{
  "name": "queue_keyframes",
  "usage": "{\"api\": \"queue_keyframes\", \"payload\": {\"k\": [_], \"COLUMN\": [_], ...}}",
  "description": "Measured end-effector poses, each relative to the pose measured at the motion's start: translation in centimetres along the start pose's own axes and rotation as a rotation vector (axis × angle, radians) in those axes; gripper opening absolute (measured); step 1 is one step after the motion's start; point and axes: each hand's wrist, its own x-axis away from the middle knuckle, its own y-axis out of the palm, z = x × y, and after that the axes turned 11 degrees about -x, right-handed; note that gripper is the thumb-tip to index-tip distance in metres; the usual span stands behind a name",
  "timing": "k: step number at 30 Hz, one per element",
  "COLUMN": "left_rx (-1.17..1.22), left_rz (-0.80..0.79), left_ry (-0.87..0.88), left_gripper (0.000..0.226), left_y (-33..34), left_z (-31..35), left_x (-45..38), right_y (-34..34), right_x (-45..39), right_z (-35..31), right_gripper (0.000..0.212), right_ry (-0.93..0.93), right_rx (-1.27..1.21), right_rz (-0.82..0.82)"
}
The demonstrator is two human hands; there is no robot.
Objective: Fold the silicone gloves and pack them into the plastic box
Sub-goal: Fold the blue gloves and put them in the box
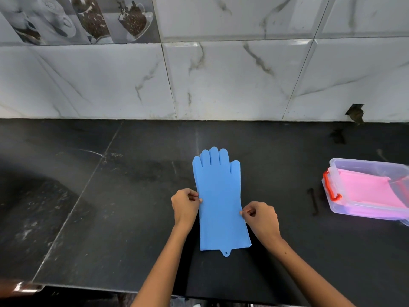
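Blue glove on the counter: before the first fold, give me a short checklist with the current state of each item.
1. Blue glove lying flat, fingers away from the person: ok.
2. Left hand pinching the glove's left edge: ok.
3. Right hand pinching the right edge: ok.
4. Plastic box open, lid off: ok.
5. Room left in the box above the pink glove: cannot tell.
6. Second blue glove stacked beneath: cannot tell.

The plastic box (363, 191) runs off the right edge, so its far side is cut off. The pink thing (371, 191) inside it is blurry, maybe a folded glove. A small dark object (314, 201) left of the box is too tiny to tell.
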Motion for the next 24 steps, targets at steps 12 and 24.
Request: {"api": "queue_keyframes", "payload": {"k": [12,24], "left_rx": [-0.405,-0.376], "left_rz": [-0.043,-0.141], "left_ry": [0.785,0.897], "left_gripper": [0.013,0.022], "left_y": [-1.1,-2.4], "left_z": [-2.2,-4.1], "left_x": [-0.7,-1.3], "right_y": [-2.9,-2.7], "right_x": [-3.2,-5.0], "right_z": [0.5,1.0], "right_gripper": [0.038,0.023], "right_ry": [-0.696,-0.750], "right_rx": [0.332,0.301], "right_rz": [-0.273,-0.308]}}
